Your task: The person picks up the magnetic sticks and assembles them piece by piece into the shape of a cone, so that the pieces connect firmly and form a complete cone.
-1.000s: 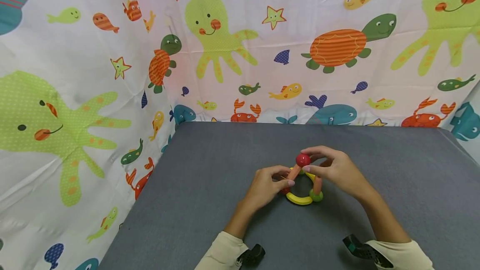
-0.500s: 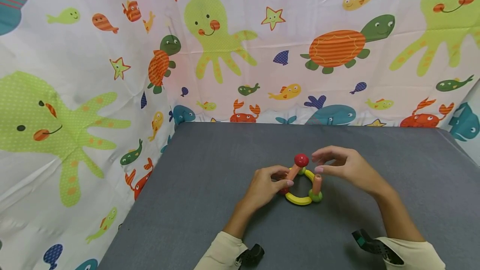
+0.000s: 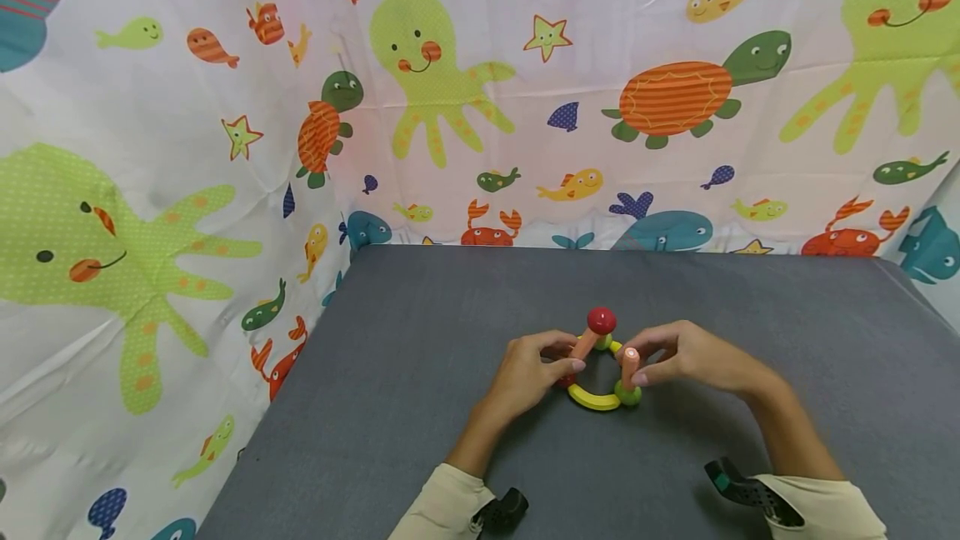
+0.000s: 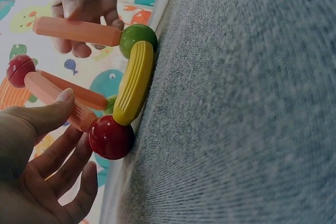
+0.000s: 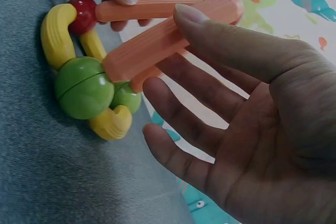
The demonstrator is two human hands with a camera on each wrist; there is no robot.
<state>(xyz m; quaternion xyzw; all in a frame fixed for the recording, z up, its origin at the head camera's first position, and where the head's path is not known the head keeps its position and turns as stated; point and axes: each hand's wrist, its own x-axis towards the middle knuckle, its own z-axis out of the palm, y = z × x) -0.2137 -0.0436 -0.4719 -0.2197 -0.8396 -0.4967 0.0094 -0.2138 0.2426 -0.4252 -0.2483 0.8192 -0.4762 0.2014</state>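
The toy [image 3: 600, 361] sits mid-mat [image 3: 420, 340]: ribbed orange rods, glossy red and green balls, ridged yellow curves. My right hand [image 3: 686, 357] pinches the rod [image 3: 629, 367] standing on the green ball [image 3: 628, 392], thumb on its ribs. My left hand [image 3: 532, 369] pinches the slanted rod [image 3: 584, 346] under the top red ball [image 3: 602, 320]. Only the left wrist view shows the low red ball [image 4: 110, 137]

A grey, cloth-covered desk [image 3: 420, 332] carries a small toy frame [image 3: 600, 365] near its middle. The frame's yellow curved pieces [image 3: 588, 397], a green ball [image 3: 628, 394] and a red ball [image 4: 110, 137] rest directly on the fabric.
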